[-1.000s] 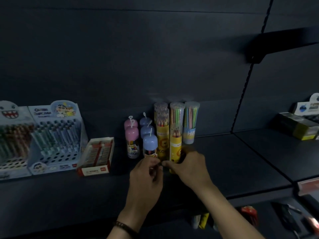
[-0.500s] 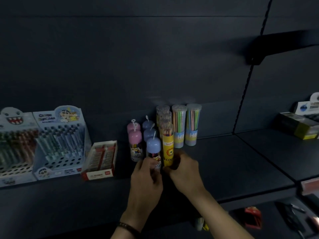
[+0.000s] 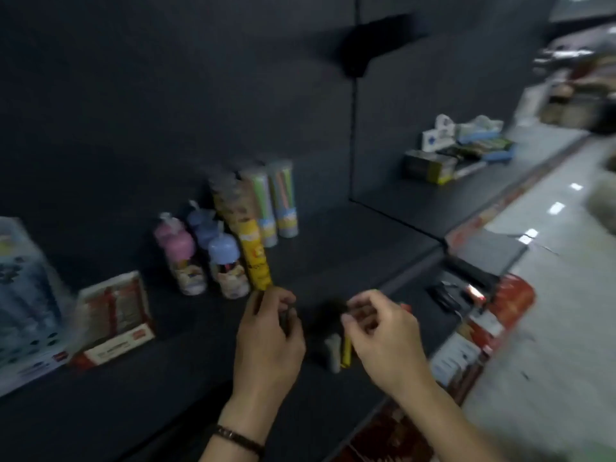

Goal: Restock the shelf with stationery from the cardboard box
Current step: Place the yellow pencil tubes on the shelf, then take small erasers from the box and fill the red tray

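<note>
Has left hand curled at the yellow tube base, lower centre, on the shelf; cannot tell if gripping. Carries right hand alongside, loosely curled, empty.

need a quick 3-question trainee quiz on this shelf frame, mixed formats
1. True or false: the left hand has a bracelet at its wrist.
2. The jar right beside the yellow tube has a cap that is: A) pink B) blue C) green.
3. Which hand is nearer the yellow tube?
Key: 1 true; 2 B; 3 left hand.
</note>
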`<state>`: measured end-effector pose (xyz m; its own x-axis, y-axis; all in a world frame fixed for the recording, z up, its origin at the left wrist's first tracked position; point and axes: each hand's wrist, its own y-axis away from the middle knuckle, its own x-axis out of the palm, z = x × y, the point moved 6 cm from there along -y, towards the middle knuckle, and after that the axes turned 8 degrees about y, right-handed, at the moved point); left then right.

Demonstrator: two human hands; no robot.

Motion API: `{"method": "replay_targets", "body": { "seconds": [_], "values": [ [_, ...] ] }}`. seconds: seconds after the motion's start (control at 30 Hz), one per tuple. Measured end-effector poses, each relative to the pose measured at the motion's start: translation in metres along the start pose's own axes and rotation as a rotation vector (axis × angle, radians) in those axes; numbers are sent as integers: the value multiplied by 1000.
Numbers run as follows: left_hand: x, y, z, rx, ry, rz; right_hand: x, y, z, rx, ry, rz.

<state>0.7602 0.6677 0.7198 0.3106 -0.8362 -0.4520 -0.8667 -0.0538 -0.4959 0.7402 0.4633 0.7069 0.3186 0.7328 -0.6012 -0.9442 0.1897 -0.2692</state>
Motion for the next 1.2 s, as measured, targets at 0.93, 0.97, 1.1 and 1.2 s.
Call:
{"method": "replay_targets", "body": {
  "seconds": [0.93,0.97,1.1,1.2],
  "values": [
    [505,680,-127,347,-397,1827,-217,753,-586,1653,-41,47],
    [527,705,-119,331,-412,1851,-212,767,-616,1671,-53,64],
    [617,811,-70,272,-431,1914,-175,824,-745,1740,-54,115],
    [687,885,-17,249,-417,1920,-138,853,-845,1741,0,131]
  ]
}}
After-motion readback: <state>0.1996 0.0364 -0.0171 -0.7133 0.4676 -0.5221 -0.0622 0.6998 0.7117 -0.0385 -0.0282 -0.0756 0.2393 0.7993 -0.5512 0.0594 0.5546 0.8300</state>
